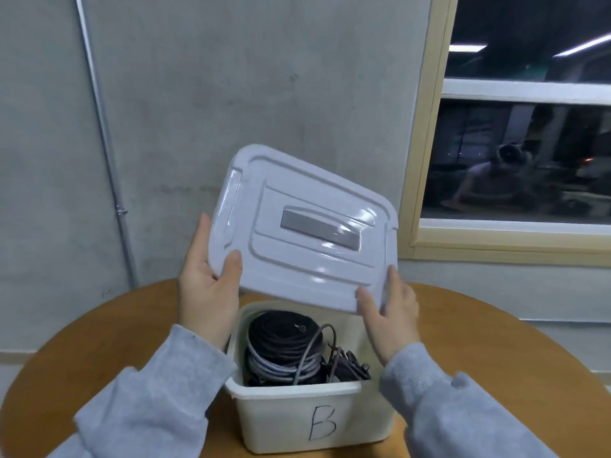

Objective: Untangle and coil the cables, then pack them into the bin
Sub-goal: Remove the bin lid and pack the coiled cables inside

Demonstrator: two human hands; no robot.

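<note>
Both hands, left (206,285) and right (388,312), pinch the lid (304,226) tilted just above the bin (317,414), where coiled cables (284,348) already lie, so packing looks done and closing calls for levelling the lid onto the rim.

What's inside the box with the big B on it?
Coiled cables, black and grey, fill the bin, with a dark bundle beside them. The bottom is hidden beneath them, and the lid covers the far edge.
</note>
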